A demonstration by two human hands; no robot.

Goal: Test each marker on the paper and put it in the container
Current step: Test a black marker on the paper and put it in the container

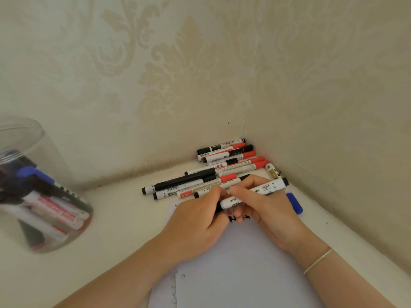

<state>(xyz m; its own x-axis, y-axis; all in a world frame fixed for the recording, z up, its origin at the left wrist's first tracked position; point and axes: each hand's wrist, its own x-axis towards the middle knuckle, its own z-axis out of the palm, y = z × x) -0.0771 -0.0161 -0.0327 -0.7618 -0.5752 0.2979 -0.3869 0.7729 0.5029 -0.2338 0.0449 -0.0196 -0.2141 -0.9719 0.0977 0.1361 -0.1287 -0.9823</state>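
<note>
My right hand (264, 207) grips a white marker with black ends (264, 189) that slants over the white paper (240, 270). My left hand (195, 223) pinches the marker's lower black end, where the cap sits. Small black scribbles (232, 218) show on the paper just under my fingers. Behind my hands lies a pile of several black-capped and red-capped markers (222, 167) in the corner. The clear plastic container (33, 185) stands at the far left with several markers inside it.
A blue marker (294, 203) lies to the right of my right hand, close to the right wall. Two patterned walls meet in a corner behind the marker pile. A thin bracelet (318, 261) circles my right wrist. The white tabletop (124, 218) spreads between container and paper.
</note>
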